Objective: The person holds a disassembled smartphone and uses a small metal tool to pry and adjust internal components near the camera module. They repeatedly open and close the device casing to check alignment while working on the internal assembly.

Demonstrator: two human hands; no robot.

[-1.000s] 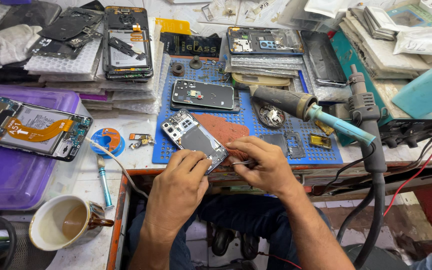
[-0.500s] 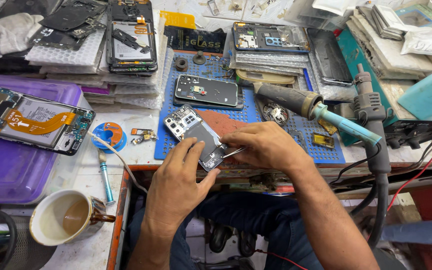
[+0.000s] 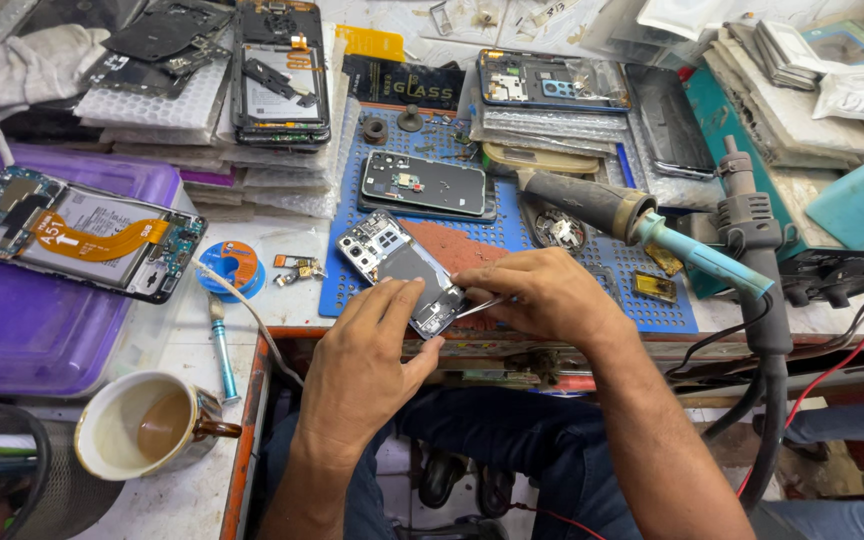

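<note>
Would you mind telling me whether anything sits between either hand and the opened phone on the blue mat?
Nothing visible does. The left hand already grips the opened phone at its near end, and the right hand brings metal tweezers to the same end. The soldering iron lies off to the right.

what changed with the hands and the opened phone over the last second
The left hand slid up from beside the opened grey phone to grip its lower end. The right hand brought its thin metal tweezers onto that end. The phone stayed on the blue perforated mat; the white cup of tea did not move.
</note>
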